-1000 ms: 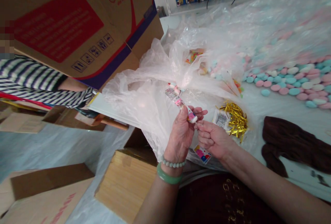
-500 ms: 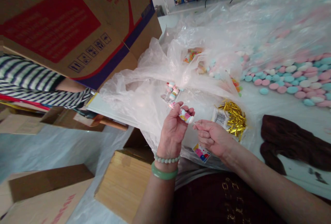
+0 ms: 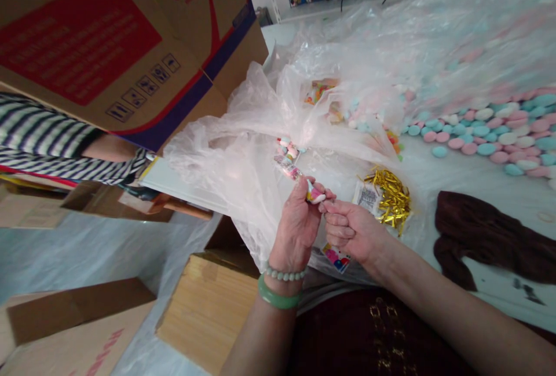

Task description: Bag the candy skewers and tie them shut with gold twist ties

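- The left hand is grasping a packet in its fingers, over the plastic.
- The right hand is clenching its fingers at the packet's end, the pinched part being too small to tell.
- Gold strips are lying just beside the right hand.

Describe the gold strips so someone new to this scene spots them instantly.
Start at the broad spread of pastel discs on the right. Move down and left to the spot between the person's right hand and the brown cloth. The gold strips lie there beside a white label: a spiky, shiny heap, unlike the smooth discs or dull cloth.
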A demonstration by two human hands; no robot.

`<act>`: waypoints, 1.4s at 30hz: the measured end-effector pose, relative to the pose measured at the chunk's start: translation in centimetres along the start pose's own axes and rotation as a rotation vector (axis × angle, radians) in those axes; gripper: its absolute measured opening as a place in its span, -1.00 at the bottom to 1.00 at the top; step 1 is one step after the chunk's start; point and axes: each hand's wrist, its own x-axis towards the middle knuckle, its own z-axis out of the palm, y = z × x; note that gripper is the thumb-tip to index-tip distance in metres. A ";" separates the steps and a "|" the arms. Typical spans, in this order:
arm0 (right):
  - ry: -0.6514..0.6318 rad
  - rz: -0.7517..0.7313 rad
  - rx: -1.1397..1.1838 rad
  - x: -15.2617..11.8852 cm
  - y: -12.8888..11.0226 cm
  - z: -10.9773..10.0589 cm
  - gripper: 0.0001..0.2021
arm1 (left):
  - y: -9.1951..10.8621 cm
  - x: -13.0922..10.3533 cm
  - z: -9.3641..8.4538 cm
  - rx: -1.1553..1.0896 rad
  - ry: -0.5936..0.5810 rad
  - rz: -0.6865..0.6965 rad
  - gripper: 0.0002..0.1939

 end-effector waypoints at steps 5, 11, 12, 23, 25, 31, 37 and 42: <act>0.187 -0.323 -0.368 -0.4 0.4 -0.4 -0.84 | 1.2 0.8 -0.5 -0.021 0.079 0.040 -0.90; 0.306 -0.539 -0.852 -0.1 0.8 -0.9 -0.84 | 2.4 1.2 -0.3 -0.095 0.197 0.096 -0.81; 0.307 -0.542 -0.879 -0.1 0.8 -0.9 -0.84 | 2.4 1.2 -0.2 -0.099 0.220 0.105 -0.80; 0.176 -0.305 -0.490 0.1 0.4 -0.6 -0.83 | 1.7 1.2 0.2 -0.055 0.124 0.194 -0.88; 0.178 -0.298 -0.453 0.0 0.5 -0.6 -0.83 | 1.0 1.2 0.4 -0.021 0.102 0.221 -0.88; 0.118 -0.277 -0.279 -0.3 1.0 -0.5 -0.80 | -0.4 0.8 0.6 0.063 0.050 0.232 -0.82; 0.199 -0.384 -0.414 0.1 1.3 -0.5 -0.84 | -1.2 0.5 0.5 0.079 0.015 0.187 -0.83; 0.291 -0.529 -0.681 -0.2 1.2 -0.6 -0.86 | -0.8 0.8 0.7 -0.026 0.054 0.057 -0.80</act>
